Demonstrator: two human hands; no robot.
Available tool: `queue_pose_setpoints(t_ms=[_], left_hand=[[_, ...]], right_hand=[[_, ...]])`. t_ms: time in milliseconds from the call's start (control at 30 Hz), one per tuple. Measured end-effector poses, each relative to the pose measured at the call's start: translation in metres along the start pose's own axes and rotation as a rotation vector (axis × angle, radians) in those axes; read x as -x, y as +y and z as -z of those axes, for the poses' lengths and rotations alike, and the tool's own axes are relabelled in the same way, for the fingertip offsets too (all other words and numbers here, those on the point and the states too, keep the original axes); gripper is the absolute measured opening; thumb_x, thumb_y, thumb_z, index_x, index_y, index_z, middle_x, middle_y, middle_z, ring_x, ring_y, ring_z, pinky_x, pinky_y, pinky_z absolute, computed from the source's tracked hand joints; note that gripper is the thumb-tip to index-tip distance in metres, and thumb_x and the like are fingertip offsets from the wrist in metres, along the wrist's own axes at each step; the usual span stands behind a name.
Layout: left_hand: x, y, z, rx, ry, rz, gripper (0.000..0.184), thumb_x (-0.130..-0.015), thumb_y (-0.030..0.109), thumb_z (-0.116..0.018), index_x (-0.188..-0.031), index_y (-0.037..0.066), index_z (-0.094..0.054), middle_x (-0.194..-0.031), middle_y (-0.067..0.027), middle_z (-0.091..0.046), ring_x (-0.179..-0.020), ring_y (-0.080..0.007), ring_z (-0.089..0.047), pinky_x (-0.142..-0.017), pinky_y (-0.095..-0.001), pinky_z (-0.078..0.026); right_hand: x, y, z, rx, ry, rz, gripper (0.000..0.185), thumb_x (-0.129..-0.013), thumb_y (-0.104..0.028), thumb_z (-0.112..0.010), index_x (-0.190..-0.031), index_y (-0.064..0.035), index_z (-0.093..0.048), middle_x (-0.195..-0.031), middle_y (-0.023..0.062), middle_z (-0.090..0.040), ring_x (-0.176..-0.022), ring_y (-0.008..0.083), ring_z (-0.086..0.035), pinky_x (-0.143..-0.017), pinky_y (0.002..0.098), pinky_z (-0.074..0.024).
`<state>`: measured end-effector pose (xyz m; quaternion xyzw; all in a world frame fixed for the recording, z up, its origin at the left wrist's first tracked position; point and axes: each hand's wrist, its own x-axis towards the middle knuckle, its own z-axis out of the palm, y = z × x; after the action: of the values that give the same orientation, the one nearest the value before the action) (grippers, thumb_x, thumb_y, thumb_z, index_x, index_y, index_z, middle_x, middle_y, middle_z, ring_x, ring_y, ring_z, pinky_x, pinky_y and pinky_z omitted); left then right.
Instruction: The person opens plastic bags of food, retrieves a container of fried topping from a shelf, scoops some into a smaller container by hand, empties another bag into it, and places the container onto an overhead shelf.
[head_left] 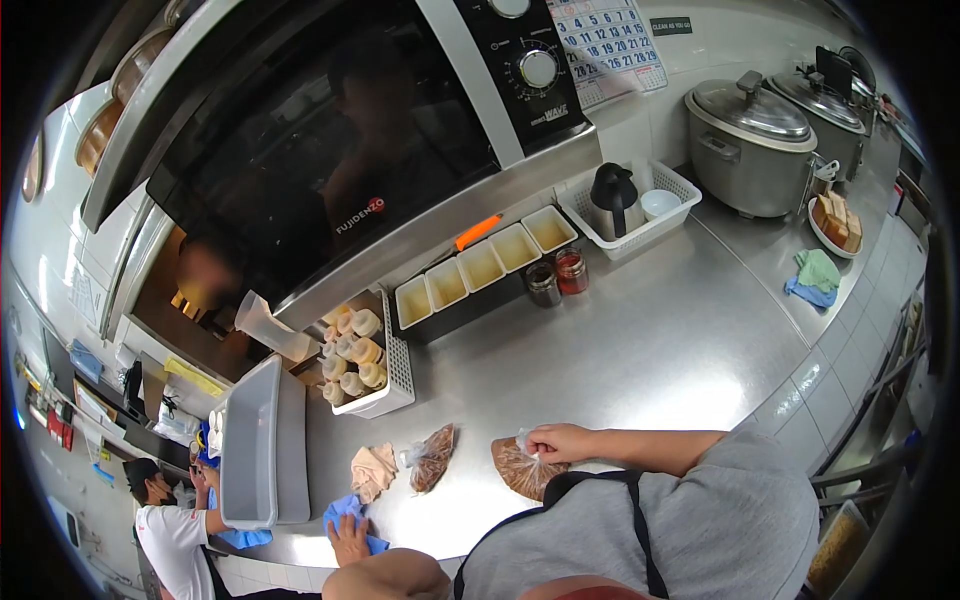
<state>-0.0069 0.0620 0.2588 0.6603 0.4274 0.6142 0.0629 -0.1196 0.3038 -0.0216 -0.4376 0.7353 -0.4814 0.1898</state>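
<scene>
My right hand [555, 443] is closed on the gathered neck of a clear plastic bag of brown food [517, 468], which rests on the steel counter. At the counter's near edge my left hand [348, 541] lies on a blue cloth [340, 509] with its fingers spread. Between my hands sits a second, smaller knotted plastic bag of brown food [433, 460]. A crumpled peach-coloured cloth [373, 472] lies just left of that bag. What exactly the bags contain is too small to make out.
A grey tub [248, 440] and a white basket of squeeze bottles [398, 365] stand left. Behind are cream containers [482, 263], two jars [571, 271], and a basket with a thermos jug [617, 205]. Large cookers [750, 150] stand right. A co-worker [170, 530] is at far left.
</scene>
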Motion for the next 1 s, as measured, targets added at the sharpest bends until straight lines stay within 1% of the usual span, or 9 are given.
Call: queue_pose_setpoints(t_ms=[200,267,300,333,467,600,733,800,1000], left_hand=[[0.063,-0.044,-0.028,0.21,0.374,0.183,0.049,-0.085,0.02,-0.055,-0.129,0.005,-0.039,-0.123,-0.0141,-0.05,-0.104,-0.0291,-0.055,-0.089,-0.0385,-0.042],[0.085,-0.084,-0.051,0.163,0.759,0.485,0.052,-0.085,0.018,-0.054,-0.132,0.005,-0.037,-0.126,-0.0151,-0.049,-0.106,-0.0299,-0.054,-0.092,-0.0393,-0.042],[0.071,-0.102,-0.054,-0.086,0.964,0.844,0.046,-0.087,0.015,-0.054,-0.128,-0.002,-0.039,-0.114,-0.0117,-0.058,-0.103,-0.0211,-0.056,-0.087,-0.0318,-0.045],[0.087,-0.132,-0.058,-0.29,1.001,0.967,0.041,-0.086,0.013,-0.056,-0.123,0.0,-0.045,-0.107,-0.0102,-0.06,-0.099,-0.0192,-0.057,-0.084,-0.0301,-0.046],[0.128,-0.19,-0.095,-0.96,0.827,1.126,0.028,-0.083,0.01,-0.06,-0.109,0.002,-0.054,-0.096,-0.0131,-0.061,-0.087,-0.021,-0.061,-0.075,-0.0305,-0.049],[0.123,-0.197,-0.108,-0.888,1.058,1.144,0.022,-0.082,0.012,-0.061,-0.102,0.003,-0.057,-0.091,-0.0126,-0.06,-0.085,-0.0238,-0.062,-0.072,-0.0308,-0.049],[0.117,-0.192,-0.106,-1.166,0.851,1.014,0.018,-0.079,0.017,-0.063,-0.094,0.007,-0.059,-0.085,-0.0108,-0.056,-0.079,-0.0277,-0.059,-0.065,-0.0327,-0.048],[0.103,-0.19,-0.107,-1.365,0.699,0.961,0.017,-0.077,0.016,-0.062,-0.091,0.008,-0.057,-0.085,-0.0091,-0.054,-0.079,-0.0263,-0.057,-0.065,-0.0353,-0.047],[0.109,-0.217,-0.114,-1.377,0.786,1.173,0.021,-0.076,0.02,-0.06,-0.092,0.009,-0.053,-0.092,-0.0074,-0.053,-0.085,-0.0258,-0.056,-0.067,-0.0409,-0.044]], right_hand=[[0.004,-0.005,0.002,0.124,0.037,0.093,0.016,-0.078,-0.012,-0.057,-0.094,-0.0074,-0.055,-0.083,0.0072,-0.053,-0.07,0.0206,-0.055,-0.064,0.0312,-0.0459],[0.004,-0.011,0.0,0.187,0.021,0.173,0.017,-0.078,-0.013,-0.058,-0.094,-0.0074,-0.055,-0.084,0.0084,-0.054,-0.072,0.0229,-0.056,-0.066,0.0325,-0.0465],[0.002,-0.017,0.001,0.253,0.032,0.121,0.017,-0.078,-0.013,-0.058,-0.094,-0.0069,-0.055,-0.085,0.0096,-0.055,-0.074,0.0246,-0.057,-0.066,0.0334,-0.0467],[0.001,-0.022,0.001,0.32,0.048,0.07,0.017,-0.078,-0.014,-0.058,-0.094,-0.0065,-0.055,-0.086,0.0109,-0.055,-0.075,0.0262,-0.058,-0.066,0.0344,-0.0469],[-0.004,-0.028,-0.007,0.252,0.059,-0.02,0.021,-0.076,-0.013,-0.06,-0.092,-0.0044,-0.05,-0.084,0.013,-0.057,-0.074,0.0267,-0.058,-0.065,0.0345,-0.0469],[0.003,-0.049,-0.008,0.133,0.075,-0.066,0.021,-0.077,-0.009,-0.059,-0.092,-0.0047,-0.045,-0.077,0.0101,-0.055,-0.069,0.0215,-0.056,-0.063,0.0322,-0.0459],[0.012,-0.063,0.002,0.125,0.033,-0.077,0.02,-0.078,-0.008,-0.058,-0.092,-0.0052,-0.044,-0.076,0.0091,-0.054,-0.067,0.0196,-0.055,-0.062,0.031,-0.0452],[0.016,-0.07,0.008,0.147,0.012,-0.116,0.021,-0.076,-0.011,-0.057,-0.09,-0.0041,-0.042,-0.081,0.0136,-0.055,-0.073,0.0297,-0.057,-0.065,0.0371,-0.0456],[0.017,-0.051,0.005,0.203,0.043,-0.064,0.018,-0.077,-0.01,-0.057,-0.088,-0.0039,-0.044,-0.083,0.0138,-0.055,-0.073,0.0287,-0.057,-0.064,0.0369,-0.0459]])
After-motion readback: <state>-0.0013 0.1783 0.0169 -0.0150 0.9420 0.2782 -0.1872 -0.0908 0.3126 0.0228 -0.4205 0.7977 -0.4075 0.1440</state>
